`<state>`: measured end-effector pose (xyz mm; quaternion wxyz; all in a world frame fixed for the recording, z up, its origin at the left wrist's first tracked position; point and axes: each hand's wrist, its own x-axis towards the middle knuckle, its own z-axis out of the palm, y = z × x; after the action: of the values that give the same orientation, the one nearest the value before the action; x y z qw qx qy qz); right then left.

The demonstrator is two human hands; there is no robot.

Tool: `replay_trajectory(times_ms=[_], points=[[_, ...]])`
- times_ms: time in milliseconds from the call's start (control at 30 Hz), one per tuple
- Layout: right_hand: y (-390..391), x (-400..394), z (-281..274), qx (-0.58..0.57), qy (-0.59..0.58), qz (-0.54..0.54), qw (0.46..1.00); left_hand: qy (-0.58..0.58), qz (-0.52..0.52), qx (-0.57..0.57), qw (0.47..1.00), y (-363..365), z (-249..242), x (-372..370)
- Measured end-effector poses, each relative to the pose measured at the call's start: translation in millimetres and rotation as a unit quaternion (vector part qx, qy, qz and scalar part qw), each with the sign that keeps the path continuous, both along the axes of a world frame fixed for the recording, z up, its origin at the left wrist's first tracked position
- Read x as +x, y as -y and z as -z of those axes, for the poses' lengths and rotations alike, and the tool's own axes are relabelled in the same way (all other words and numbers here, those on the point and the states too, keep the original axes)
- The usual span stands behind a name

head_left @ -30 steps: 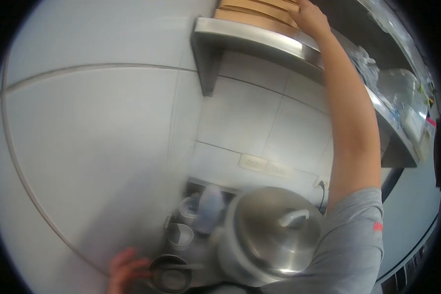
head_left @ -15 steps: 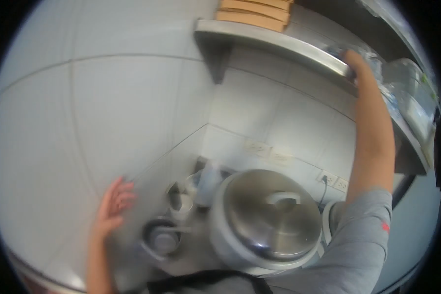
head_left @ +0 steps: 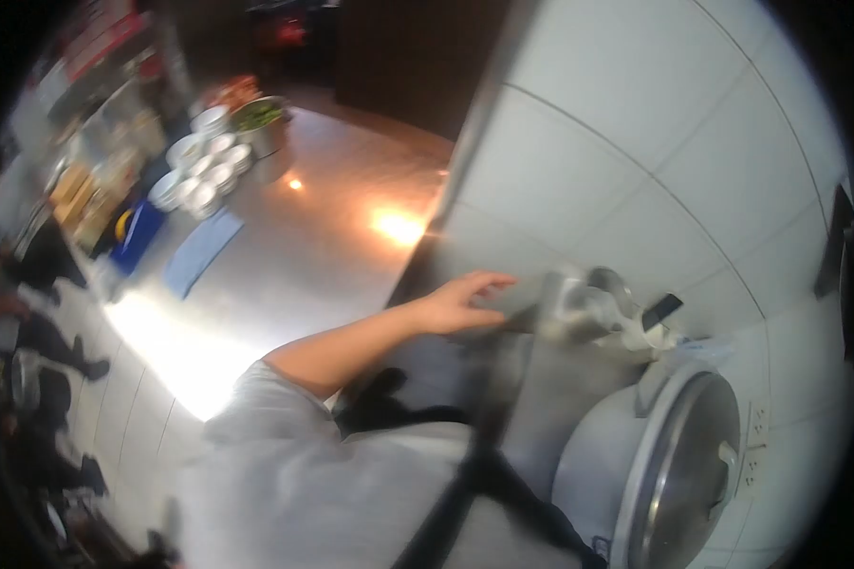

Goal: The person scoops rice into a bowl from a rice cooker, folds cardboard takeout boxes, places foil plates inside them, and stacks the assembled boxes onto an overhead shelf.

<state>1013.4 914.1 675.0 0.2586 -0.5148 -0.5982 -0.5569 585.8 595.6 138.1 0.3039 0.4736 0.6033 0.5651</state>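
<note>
My left hand (head_left: 470, 302) reaches out in the middle of the view, its fingers apart and nothing in them. Just to its right stand some blurred metal and white containers (head_left: 588, 313), with a dark rectangular item (head_left: 661, 311) among them; I see no clear contact with the hand. The large pot or cooker (head_left: 598, 446) at the lower right has its metal lid (head_left: 688, 474) on. My right hand is out of view.
A steel counter (head_left: 323, 190) at the upper left bears stacked white cups (head_left: 209, 171), a pot of greens (head_left: 261, 119) and a blue cloth (head_left: 199, 251). Other people (head_left: 47, 332) are at the far left. A tiled wall (head_left: 626, 123) rises at the right, with power outlets (head_left: 757, 422).
The view has swung left, bringing the counter and people into sight. The shelf and my right hand, which was up at it, have left the view. My left hand now appears nearer the middle.
</note>
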Motion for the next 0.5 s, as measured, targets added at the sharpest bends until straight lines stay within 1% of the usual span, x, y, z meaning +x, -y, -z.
replay_trajectory(times_ms=[33,67,100,133,200,267,300,400,500], points=[[6,-6,7,-0.001,-0.008,-0.024,1.000,-0.077,-0.054,-0.016,0.995,33,28,3],[10,-9,14,-0.006,-0.014,-0.044,0.999,-0.130,-0.113,-0.048,0.984,68,48,13],[14,-14,19,-0.008,-0.019,-0.063,0.998,-0.205,-0.171,-0.047,0.963,105,71,23],[20,-21,25,-0.012,-0.023,-0.081,0.996,-0.237,-0.213,-0.099,0.943,146,86,39],[27,-37,33,-0.019,-0.026,-0.120,0.992,-0.335,-0.203,-0.176,0.903,228,114,67],[32,-56,42,-0.026,-0.028,-0.161,0.986,-0.415,-0.148,-0.266,0.858,298,150,94],[36,-65,46,-0.029,-0.028,-0.177,0.983,-0.449,-0.118,-0.311,0.829,321,158,104],[48,-94,55,-0.038,-0.029,-0.226,0.973,-0.434,-0.124,-0.324,0.831,329,142,117],[57,-119,64,-0.049,-0.030,-0.266,0.962,-0.441,-0.151,-0.293,0.835,334,157,120]])
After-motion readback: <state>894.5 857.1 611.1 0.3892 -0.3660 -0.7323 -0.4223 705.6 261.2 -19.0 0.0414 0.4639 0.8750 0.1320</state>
